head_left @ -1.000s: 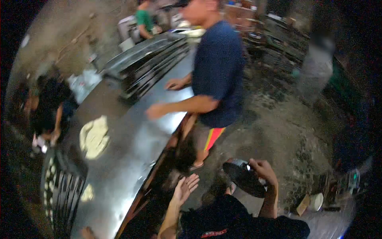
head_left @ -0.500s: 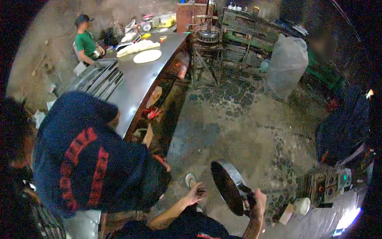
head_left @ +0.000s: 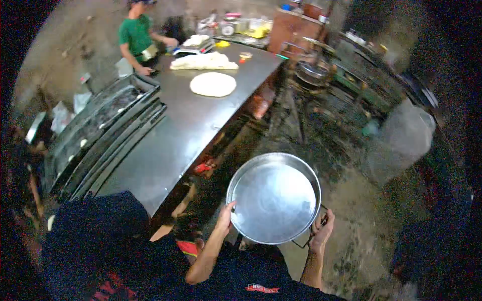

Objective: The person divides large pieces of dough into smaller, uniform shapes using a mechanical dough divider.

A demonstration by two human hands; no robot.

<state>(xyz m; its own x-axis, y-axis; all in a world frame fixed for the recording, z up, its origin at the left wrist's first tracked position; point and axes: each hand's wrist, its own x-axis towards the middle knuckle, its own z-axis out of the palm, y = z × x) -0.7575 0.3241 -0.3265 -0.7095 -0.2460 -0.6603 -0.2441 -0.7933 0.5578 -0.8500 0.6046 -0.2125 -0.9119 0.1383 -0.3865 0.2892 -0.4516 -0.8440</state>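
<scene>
A round, shallow metal pan (head_left: 275, 198) faces up in front of my body, its shiny inside bare. My left hand (head_left: 226, 218) grips the pan's left rim, with the thumb over the edge and the other fingers hidden below. At the pan's lower right, my right hand (head_left: 321, 233) is closed at a thin dark handle that sticks out there; part of its grip is out of sight.
A long metal table (head_left: 193, 128) runs along my left, carrying a flat dough round (head_left: 213, 84), a long dough mass (head_left: 203, 61) and stacked trays (head_left: 108, 135). A person in green (head_left: 136, 37) stands behind it. Another person in dark clothes (head_left: 100, 241) is close at left.
The pan has turned from edge-on to facing up and moved higher. My left hand, free before, now holds its rim. My view has swung left toward the table.
</scene>
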